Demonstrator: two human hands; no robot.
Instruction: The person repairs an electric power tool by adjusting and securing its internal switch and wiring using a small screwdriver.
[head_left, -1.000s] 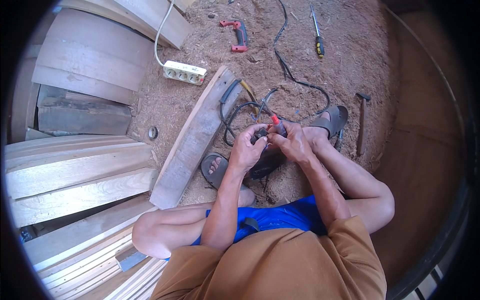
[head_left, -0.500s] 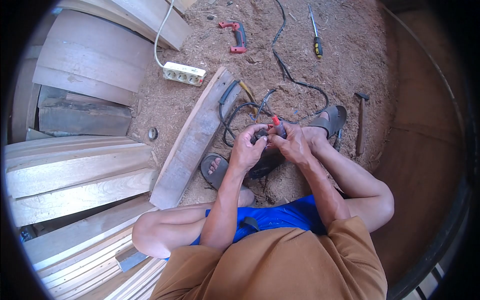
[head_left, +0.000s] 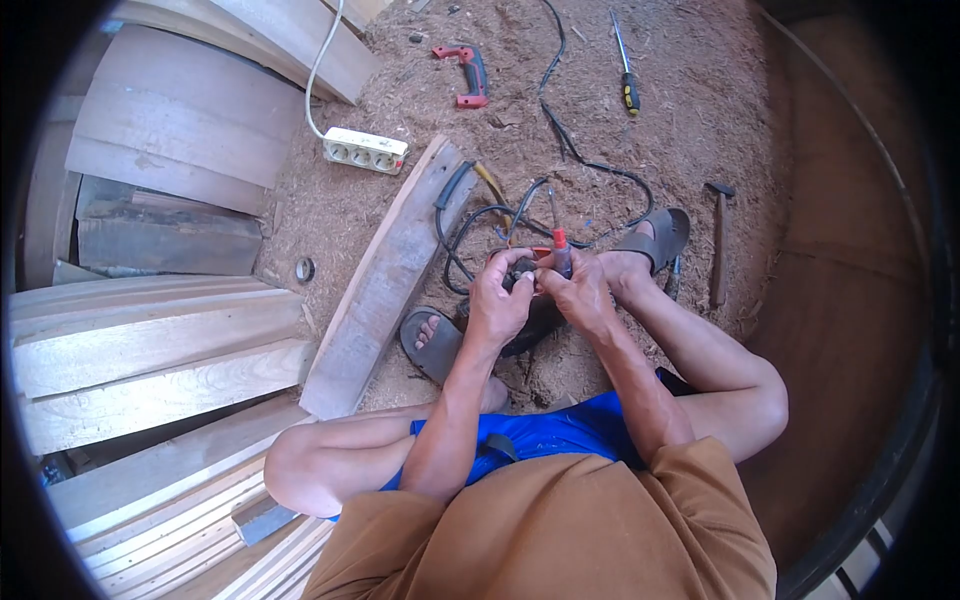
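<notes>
Right of the rough, weathered plank (head_left: 385, 285), a small dark part (head_left: 521, 268) is pinched in the nearly closed fingers of the left hand (head_left: 500, 308); a slim, red-collared screwdriver (head_left: 561, 252) is gripped in the right hand (head_left: 583, 292), fingers curled. The part is best kept steady, the shaft angled clear. Around the plank, loose, fibrous sawdust (head_left: 685, 130) is strewn.

small dark part (head_left: 521, 267) between the hands (head_left: 498, 306), partly hidden by them, its details indistinct
</notes>
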